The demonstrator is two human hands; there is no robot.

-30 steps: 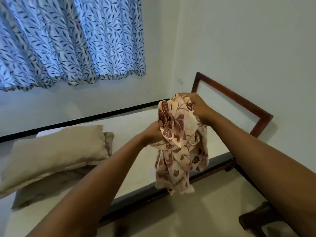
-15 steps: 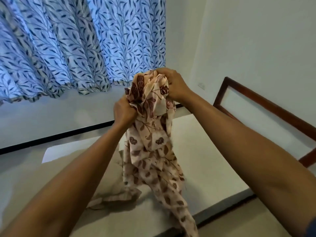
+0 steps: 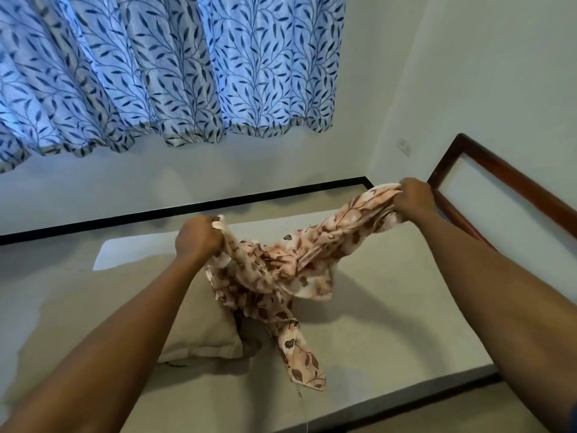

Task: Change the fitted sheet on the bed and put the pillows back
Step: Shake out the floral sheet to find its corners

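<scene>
Peach floral sheet [image 3: 281, 270] hangs bunched over the mattress [image 3: 406, 323], just by the pillow [image 3: 199, 332], with your left grip [image 3: 196, 239] and right grip [image 3: 412, 198] each clenched on its edge, so spread your arms wide and shake it open before hunting for a corner.

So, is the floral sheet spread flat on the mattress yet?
No, the floral sheet hangs bunched between the left hand and right hand.
</scene>
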